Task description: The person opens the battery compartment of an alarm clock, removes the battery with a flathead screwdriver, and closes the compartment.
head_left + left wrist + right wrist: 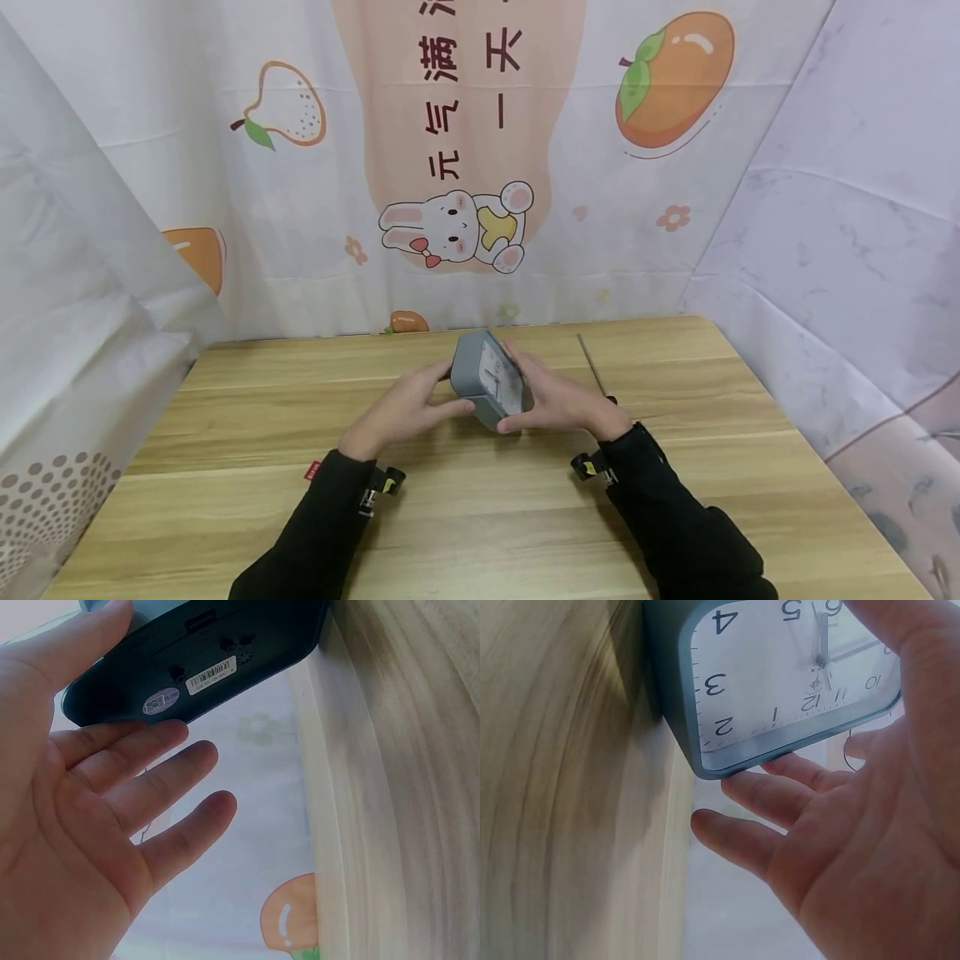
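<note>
A blue-grey alarm clock is tilted over the middle of the table, its white face turned to the right. My left hand grips it from the back side, thumb on one edge and fingertips at the opposite edge. In the left wrist view the clock's black back shows a barcode sticker and small knobs. From the face side my right hand holds the same clock, thumb and fingers at opposite edges. The clock face with numerals and hands fills the top of the right wrist view, with a lower corner close to the tabletop.
The wood-grain table runs back to a printed curtain. A thin grey rod lies beyond the right wrist. White cloth hangs at the left, and a marbled sheet at the right.
</note>
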`<state>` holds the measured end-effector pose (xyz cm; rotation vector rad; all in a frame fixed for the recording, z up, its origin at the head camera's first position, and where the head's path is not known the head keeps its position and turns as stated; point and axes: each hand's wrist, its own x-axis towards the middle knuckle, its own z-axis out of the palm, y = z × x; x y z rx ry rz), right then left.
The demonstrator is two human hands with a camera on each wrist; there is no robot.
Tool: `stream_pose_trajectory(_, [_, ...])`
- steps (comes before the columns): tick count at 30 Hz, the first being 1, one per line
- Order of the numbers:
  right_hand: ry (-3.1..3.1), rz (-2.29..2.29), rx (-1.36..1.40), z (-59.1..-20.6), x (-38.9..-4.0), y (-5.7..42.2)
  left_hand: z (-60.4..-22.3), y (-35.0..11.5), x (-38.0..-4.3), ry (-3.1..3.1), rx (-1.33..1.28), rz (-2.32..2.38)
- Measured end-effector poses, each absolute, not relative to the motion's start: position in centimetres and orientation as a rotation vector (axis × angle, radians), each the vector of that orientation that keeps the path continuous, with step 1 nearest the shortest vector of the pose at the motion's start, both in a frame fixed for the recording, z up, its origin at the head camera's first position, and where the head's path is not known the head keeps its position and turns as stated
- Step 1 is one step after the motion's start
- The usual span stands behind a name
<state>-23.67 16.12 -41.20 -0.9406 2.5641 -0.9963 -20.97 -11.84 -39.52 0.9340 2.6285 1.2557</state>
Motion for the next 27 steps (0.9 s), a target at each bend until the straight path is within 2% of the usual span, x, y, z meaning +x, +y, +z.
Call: stream_pose_trajectory(27, [2.363,-1.179,-0.905,-41.58,-23.83,15.27,-40.15,-10.84,-20.85,2.602,0.973,1.096])
